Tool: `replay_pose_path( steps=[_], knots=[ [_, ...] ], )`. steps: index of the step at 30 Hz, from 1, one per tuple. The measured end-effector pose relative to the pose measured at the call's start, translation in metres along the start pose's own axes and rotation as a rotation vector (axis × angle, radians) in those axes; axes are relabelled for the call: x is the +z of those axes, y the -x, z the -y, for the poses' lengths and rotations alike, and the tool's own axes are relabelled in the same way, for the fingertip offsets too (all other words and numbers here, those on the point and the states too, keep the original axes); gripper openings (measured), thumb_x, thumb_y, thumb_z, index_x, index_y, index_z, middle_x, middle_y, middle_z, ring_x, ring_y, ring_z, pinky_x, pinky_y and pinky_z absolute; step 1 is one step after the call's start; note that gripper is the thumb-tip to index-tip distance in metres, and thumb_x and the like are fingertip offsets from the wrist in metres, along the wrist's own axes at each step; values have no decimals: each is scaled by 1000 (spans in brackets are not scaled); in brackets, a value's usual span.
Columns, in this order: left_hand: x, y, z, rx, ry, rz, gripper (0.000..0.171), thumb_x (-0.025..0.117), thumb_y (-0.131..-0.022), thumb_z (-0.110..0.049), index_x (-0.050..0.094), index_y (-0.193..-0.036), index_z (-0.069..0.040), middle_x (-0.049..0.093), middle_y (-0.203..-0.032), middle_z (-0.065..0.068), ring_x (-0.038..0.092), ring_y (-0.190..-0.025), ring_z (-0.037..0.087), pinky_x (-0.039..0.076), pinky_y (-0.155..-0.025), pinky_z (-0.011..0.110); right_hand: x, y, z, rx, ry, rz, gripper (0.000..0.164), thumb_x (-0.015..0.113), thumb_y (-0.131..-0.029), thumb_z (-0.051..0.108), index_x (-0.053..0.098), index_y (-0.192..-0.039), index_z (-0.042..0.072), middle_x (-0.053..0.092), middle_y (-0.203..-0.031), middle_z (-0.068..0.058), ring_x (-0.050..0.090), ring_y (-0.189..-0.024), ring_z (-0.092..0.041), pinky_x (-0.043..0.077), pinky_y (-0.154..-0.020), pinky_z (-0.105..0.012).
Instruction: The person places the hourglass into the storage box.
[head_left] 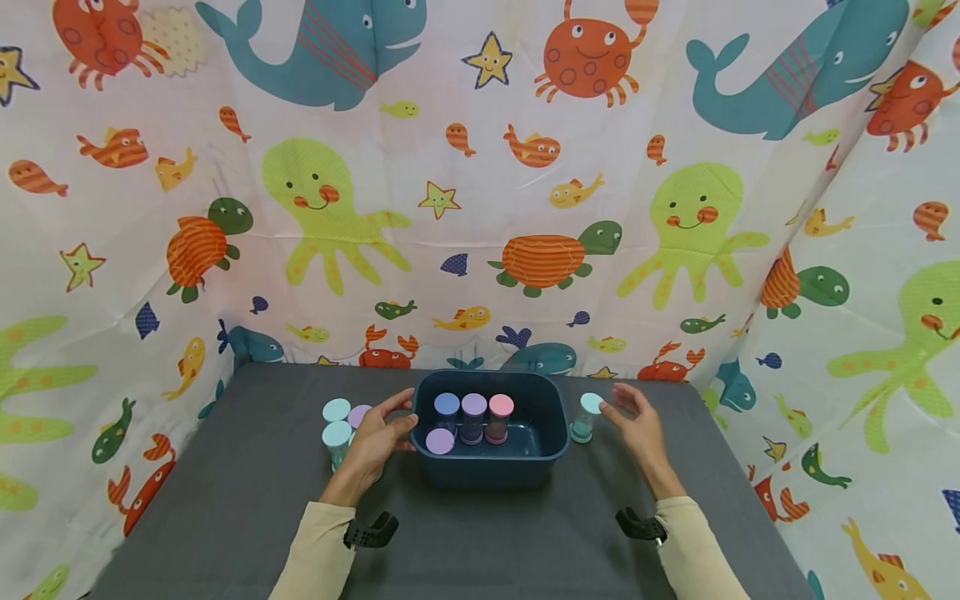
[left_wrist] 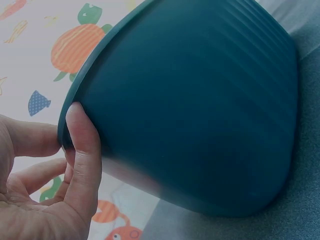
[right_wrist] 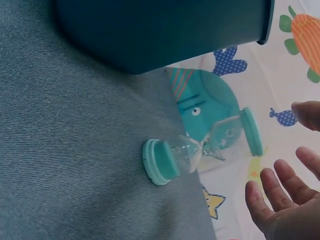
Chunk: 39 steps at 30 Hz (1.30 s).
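Beige sleeves (head_left: 697, 546) enter at seven and five o'clock. Left hand (head_left: 378, 437) pinches the rim of the bin (head_left: 495, 473) at nine; right hand (head_left: 637, 421), released, fingers loose, hovers off the teal timer (head_left: 582, 429), which stands just outside the bin's three o'clock edge. Four timers (head_left: 473, 406) sit mostly toward nine inside, bare floor showing at three; more timers (head_left: 337, 435) cluster outside at nine.

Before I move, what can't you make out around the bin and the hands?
- Head view: the left hand covers part of the hourglass cluster, so its count is unclear.
- Head view: the front wall of the blue bin hides the body of the nearest lilac-capped hourglass.
- Left wrist view: the bin's outer wall hides its contents.
- Right wrist view: the right edge cuts off the right hand.
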<state>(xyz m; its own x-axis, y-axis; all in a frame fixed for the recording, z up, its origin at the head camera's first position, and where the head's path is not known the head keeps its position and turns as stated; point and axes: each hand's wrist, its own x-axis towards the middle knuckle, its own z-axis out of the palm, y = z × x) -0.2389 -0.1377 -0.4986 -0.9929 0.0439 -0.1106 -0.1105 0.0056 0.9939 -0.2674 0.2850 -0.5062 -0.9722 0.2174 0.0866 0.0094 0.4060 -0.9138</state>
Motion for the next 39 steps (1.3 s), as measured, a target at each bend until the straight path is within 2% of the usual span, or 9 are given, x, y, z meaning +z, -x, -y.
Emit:
replay_pose_path(
  steps=[3, 6, 15, 22, 28, 36, 39],
  knots=[
    [0, 1, -1, -3, -1, -1, 51, 60, -96, -6, 48, -145, -14, 44, -134, 14, 56, -97, 29, 57, -62, 26, 2, -1, -3, 19, -4, 16, 60, 70, -92, 27, 45, -143, 9, 49, -145, -16, 48, -132, -31, 43, -104, -43],
    [0, 1, -2, -1, 3, 1, 52, 60, -96, -6, 48, -145, -14, 43, -134, 15, 56, -97, 30, 56, -61, 26, 5, -1, -5, 42, -21, 35, 64, 70, -92, 27, 42, -145, 8, 46, -146, -17, 46, -134, -33, 39, -109, -51],
    [0, 3, -2, -4, 1, -5, 52, 60, -96, -7, 48, -146, -13, 43, -136, 15, 56, -97, 31, 56, -62, 26, 13, -2, -11, 39, -22, 62, 69, 73, -90, 26, 40, -147, 8, 46, -147, -19, 44, -136, -36, 38, -111, -52],
    [-1, 0, 0, -5, 7, -10, 51, 60, -96, -7, 49, -145, -14, 45, -133, 14, 57, -91, 26, 57, -62, 27, 20, -4, -14, 31, 7, 76, 67, 71, -91, 27, 40, -147, 8, 45, -148, -20, 45, -134, -37, 39, -109, -54],
    [-1, 3, 2, -22, 25, -11, 50, 61, -95, -7, 51, -143, -17, 46, -132, 11, 58, -92, 29, 57, -62, 28, 22, -3, -16, 59, 23, 94, 65, 69, -92, 25, 39, -147, 7, 44, -150, -19, 44, -136, -37, 39, -110, -54],
    [0, 3, 1, 6, 9, -15, 50, 61, -95, -8, 51, -143, -15, 46, -132, 13, 58, -87, 24, 57, -63, 29, 25, -4, -19, 48, 15, 84, 64, 69, -92, 22, 40, -146, 5, 44, -149, -22, 44, -136, -38, 40, -110, -52],
    [0, 1, 0, 9, 11, -8, 50, 60, -95, -7, 50, -144, -15, 45, -133, 14, 58, -87, 26, 57, -62, 28, 25, -5, -19, 46, 1, 82, 63, 70, -92, 21, 41, -146, 4, 44, -148, -22, 44, -136, -38, 40, -111, -52]
  ],
)
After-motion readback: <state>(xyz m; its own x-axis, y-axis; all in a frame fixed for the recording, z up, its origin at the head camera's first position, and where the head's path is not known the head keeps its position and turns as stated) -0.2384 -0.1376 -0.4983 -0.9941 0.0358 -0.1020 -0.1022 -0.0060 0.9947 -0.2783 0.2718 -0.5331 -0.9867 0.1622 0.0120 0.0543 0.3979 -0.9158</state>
